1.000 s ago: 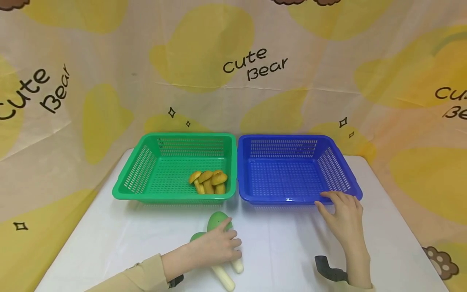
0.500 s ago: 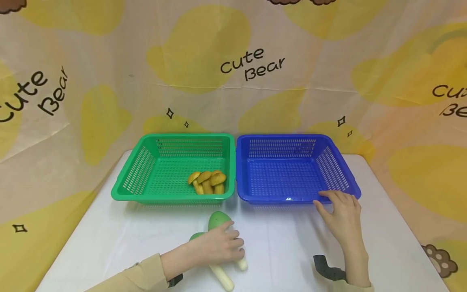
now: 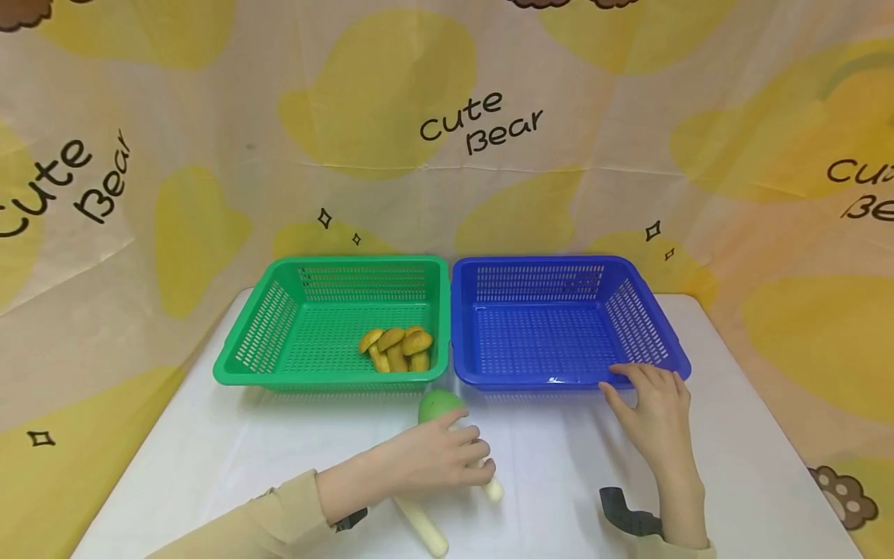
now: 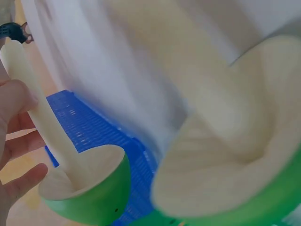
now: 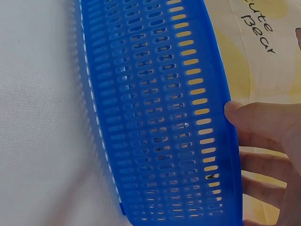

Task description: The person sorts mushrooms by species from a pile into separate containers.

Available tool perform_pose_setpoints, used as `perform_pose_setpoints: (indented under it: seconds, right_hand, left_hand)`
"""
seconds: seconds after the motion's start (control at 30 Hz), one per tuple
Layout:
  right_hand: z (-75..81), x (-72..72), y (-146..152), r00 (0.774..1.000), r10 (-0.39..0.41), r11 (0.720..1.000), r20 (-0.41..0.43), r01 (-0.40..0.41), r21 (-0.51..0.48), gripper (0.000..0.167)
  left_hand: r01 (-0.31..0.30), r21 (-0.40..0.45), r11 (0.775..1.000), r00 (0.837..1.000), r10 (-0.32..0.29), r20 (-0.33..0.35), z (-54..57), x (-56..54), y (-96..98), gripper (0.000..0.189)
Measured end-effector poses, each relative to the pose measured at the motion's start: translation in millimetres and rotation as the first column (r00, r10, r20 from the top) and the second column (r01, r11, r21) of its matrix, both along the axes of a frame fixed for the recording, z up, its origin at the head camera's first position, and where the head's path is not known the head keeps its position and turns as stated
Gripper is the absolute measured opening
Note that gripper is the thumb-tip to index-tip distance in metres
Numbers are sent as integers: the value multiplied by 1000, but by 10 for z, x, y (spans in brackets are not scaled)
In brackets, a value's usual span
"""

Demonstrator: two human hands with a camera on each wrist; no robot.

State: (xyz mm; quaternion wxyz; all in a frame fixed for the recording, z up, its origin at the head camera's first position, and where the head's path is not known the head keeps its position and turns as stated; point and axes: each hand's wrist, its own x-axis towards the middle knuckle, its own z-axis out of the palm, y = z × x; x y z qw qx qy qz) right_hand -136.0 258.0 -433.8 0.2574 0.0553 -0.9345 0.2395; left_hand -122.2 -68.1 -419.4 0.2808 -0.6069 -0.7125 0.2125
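My left hand (image 3: 443, 458) holds a toy mushroom with a green cap (image 3: 438, 404) and pale stem by that stem. In the left wrist view, thumb and fingers wrap the stem (image 4: 49, 125). A second green-capped mushroom (image 3: 422, 528) lies on the table under my left forearm, its cap hidden in the head view; close to the left wrist camera it looms large. My right hand (image 3: 656, 419) grips the near right rim of the blue basket (image 3: 510, 381), thumb outside and fingers over the edge, as the right wrist view also shows.
Left of the blue basket stands a green basket (image 3: 314, 378), with several yellow-brown mushrooms (image 3: 396, 353) in its near right corner. Both sit at the back of a white-covered table (image 3: 230, 466), before a patterned cloth (image 3: 363, 93). A black wrist mount (image 3: 628, 516) juts from my right wrist.
My left hand has shifted right and a little farther from me, taking the green-capped mushroom along. The other one stays behind on the table. My right hand keeps its place at the blue rim.
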Motion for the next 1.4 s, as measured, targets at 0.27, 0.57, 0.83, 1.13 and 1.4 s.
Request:
perform_pose_setpoints:
  seconds: [0.27, 0.57, 0.83, 1.13, 1.4]
  right_hand:
    - [21, 12, 11, 1000, -7, 1000, 6, 7, 4, 28]
    - [-8, -4, -12, 1000, -5, 1000, 6, 5, 7, 27]
    - [-6, -9, -10, 1000, -7, 1000, -4, 7, 10, 27]
    - [-1, -2, 27, 1000, -12, 1000, -11, 12, 20, 27]
    - [-21, -6, 23, 1000, -13, 1000, -13, 13, 22, 27]
  left_hand:
    - [85, 41, 996, 996, -83, -32, 208, -65, 125, 18]
    - [89, 9, 996, 995, -88, -41, 365, -144, 204, 18]
    - [101, 19, 995, 994, -100, -40, 529, -229, 302, 17]
    - [108, -26, 994, 994, -108, 7, 679, -398, 439, 19]
    - [87, -105, 991, 995, -82, 55, 801, -590, 525, 22]
